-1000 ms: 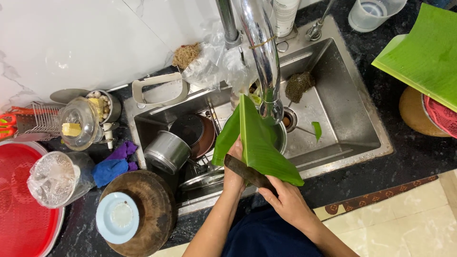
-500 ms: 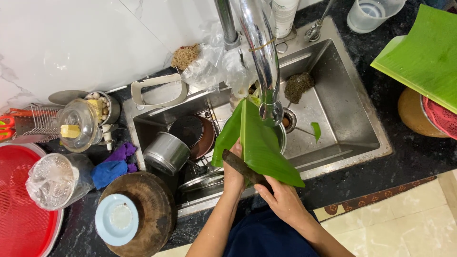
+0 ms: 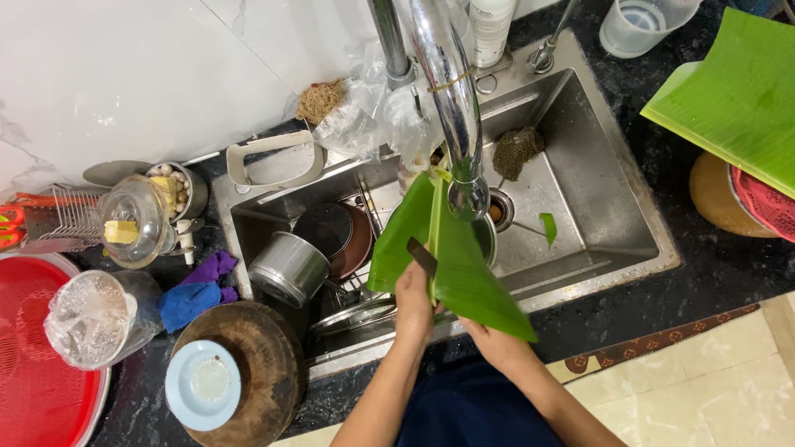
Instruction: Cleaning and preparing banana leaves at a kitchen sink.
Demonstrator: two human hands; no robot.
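Leaf (image 3: 464, 273) hides right hand (image 3: 497, 343); left hand (image 3: 412, 302) grips its edge.

Green banana leaf (image 3: 464, 265), steel-grey sink (image 3: 596, 207), red basin (image 3: 33, 372)

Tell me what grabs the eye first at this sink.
A big green banana leaf is held over the steel sink, right under the chrome tap; the left hand has a grip on its near end, the right hand supports it from below. More green leaves lie on the dark counter at far right. A red basin sits at far left.
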